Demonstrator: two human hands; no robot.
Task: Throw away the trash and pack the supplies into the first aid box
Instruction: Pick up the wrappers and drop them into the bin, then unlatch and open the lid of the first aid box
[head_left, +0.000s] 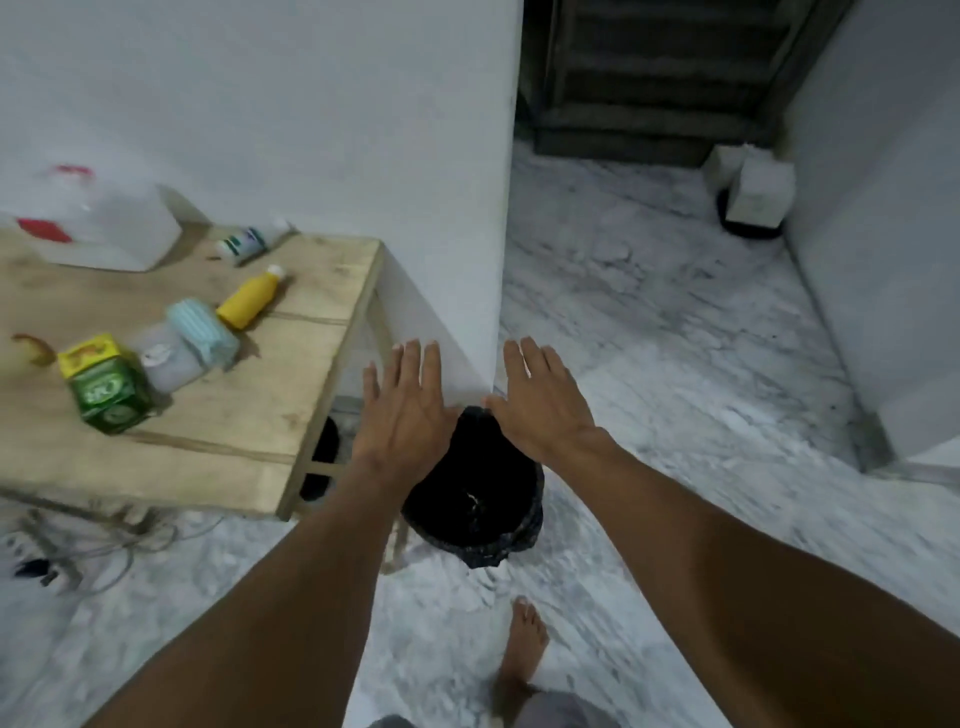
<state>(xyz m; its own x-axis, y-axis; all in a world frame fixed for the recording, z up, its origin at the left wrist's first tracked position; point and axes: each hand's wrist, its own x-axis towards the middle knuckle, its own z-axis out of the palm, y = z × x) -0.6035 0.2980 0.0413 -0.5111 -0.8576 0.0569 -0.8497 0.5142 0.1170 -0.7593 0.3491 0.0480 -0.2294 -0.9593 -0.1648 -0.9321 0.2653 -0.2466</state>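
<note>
Trash bin (475, 499), lined with a black bag, stands on the marble floor just beside the right edge of the wooden worktop (249, 415), against the wall corner. A small pale scrap shows inside it; what it is cannot be told.

Progress, as judged from the layout: the disposal step appears finished or nearly so, since both hands are empty above the bin and no obvious litter shows on the worktop. Packing has not begun. The first aid box (98, 228), white with red markings, sits at the far left of the worktop by the wall; whether its lid is up is blurred. Outside it lie:
- a white bottle (252, 241) near the far edge, on its side;
- a yellow bottle (249, 301), on its side, nearer the right edge;
- a blue face mask (202, 332) resting against a clear jar (166, 358);
- a green and yellow carton (106, 384), toward the near edge;
- a small brownish item (34, 348) at the left, not identifiable.

Left hand (402, 415) and right hand (540, 400) are extended forward over the bin, palms down, fingers (415, 364) spread flat and released, grasping nothing. Forearms run straight out from the body.
</note>
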